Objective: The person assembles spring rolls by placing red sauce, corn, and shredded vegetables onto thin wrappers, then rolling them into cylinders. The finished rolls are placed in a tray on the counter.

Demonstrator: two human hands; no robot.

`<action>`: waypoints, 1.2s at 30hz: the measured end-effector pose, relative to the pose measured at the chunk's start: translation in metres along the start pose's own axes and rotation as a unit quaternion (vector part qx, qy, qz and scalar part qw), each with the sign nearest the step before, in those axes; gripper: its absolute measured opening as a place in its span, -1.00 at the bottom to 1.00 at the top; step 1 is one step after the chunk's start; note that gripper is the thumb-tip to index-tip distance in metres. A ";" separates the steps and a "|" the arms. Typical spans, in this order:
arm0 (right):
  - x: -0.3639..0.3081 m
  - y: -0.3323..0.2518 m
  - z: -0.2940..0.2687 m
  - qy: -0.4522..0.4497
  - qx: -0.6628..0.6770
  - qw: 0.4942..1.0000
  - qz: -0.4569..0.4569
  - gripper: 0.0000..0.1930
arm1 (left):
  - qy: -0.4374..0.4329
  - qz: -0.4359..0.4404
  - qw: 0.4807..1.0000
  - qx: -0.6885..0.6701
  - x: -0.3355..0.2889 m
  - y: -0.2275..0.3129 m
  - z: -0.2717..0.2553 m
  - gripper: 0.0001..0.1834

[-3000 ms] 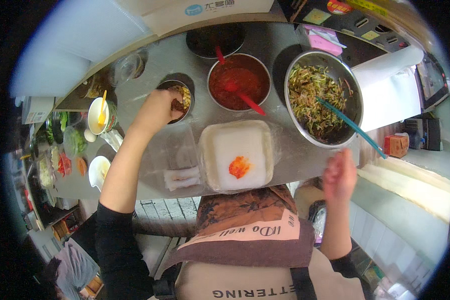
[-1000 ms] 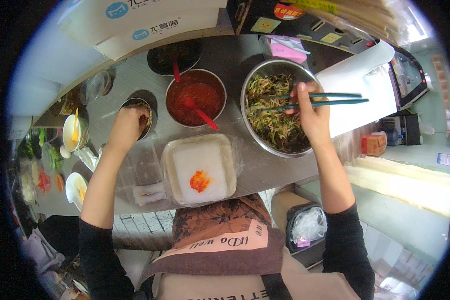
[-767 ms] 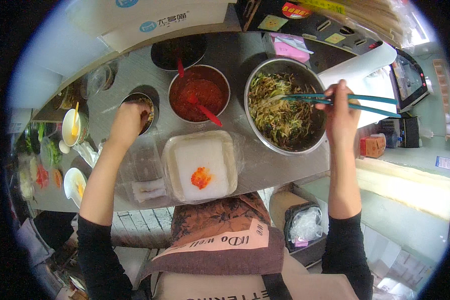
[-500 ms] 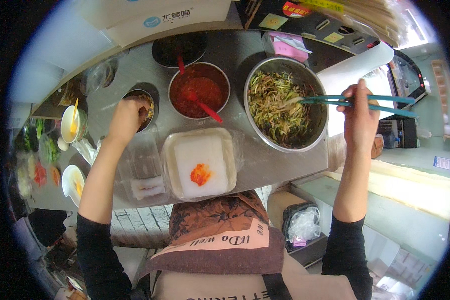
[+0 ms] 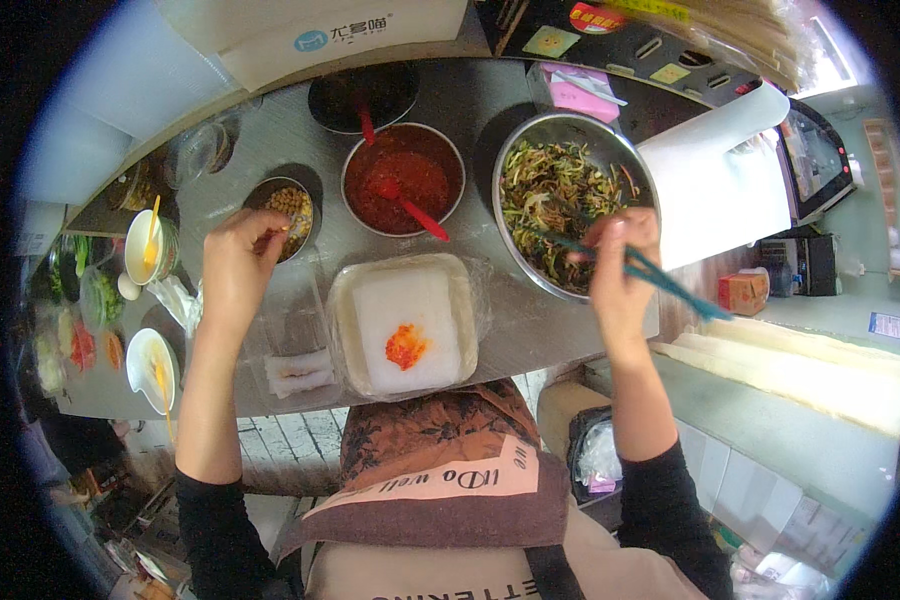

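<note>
A: Central item: position and long axis?

B: Flat, white, rectangular sheet (image 5: 400,305), laid in a shallow, cream, rounded-square tray (image 5: 342,315) wrapped in clear film. Set between the bare left hand (image 5: 242,262) and the bare right hand (image 5: 625,262), nearer in the scene than either. Long axis seemingly near to far, slightly slanted. Patch of orange-red sauce (image 5: 406,347) on its near half.

A: Nearer hand?

B: Left. Direction from there to the sheet: right and near. From the right hand: left and near.

A: State of each?

B: Right: curled around long, slim, teal chopsticks (image 5: 680,288), slanting far left into green-and-brown shreds (image 5: 545,185) inside a large, round, steel bowl (image 5: 615,150). Left: fingers bunched narrow at the near side of a small, round, metal bowl (image 5: 261,193) of yellow-brown pieces (image 5: 292,205); whether fully closed or holding anything, cannot tell.

A: Surface and room?

B: Smooth, grey tabletop (image 5: 540,335) beneath all. Far of the tray, a round steel bowl of red sauce (image 5: 463,185) with a glossy red spoon (image 5: 425,218). At far right, a curled white sheet of paper-like material (image 5: 730,200); at far centre-right, a pink packet (image 5: 578,95). Beyond the table's near edge, pale tiled floor (image 5: 280,440).
</note>
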State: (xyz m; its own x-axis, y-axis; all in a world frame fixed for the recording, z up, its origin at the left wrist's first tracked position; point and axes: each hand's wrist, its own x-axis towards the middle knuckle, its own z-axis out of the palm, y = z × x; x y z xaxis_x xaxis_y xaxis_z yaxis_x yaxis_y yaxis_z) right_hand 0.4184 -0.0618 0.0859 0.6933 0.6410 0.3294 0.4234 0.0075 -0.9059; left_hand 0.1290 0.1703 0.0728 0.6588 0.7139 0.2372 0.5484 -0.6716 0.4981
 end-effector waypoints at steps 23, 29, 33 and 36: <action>0.025 -0.061 -0.051 0.092 0.321 0.933 0.136 -0.60 | 0.003 -0.036 0.999 -0.013 -0.005 0.013 -0.005 -0.88; -0.035 -0.067 0.013 -0.092 0.236 0.954 0.163 -0.68 | 0.036 0.002 0.998 -0.048 -0.005 0.020 -0.007 -0.86; -0.051 -0.063 0.036 -0.260 0.044 0.960 -0.090 -0.94 | -0.026 -0.084 0.974 -0.208 -0.009 0.038 -0.010 -0.84; -0.056 -0.075 0.041 -0.363 -0.030 0.925 -0.111 -0.77 | -0.087 -0.113 0.941 -0.305 -0.014 0.051 -0.007 -0.85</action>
State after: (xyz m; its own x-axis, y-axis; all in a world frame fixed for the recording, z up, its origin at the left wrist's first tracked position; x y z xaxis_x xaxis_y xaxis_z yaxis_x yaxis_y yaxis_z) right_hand 0.3236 -0.0668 0.1242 0.0204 0.9751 0.2207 0.5560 0.1724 -0.8131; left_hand 0.1442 0.1275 0.1006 0.6641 0.7462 -0.0462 0.3215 -0.2292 0.9187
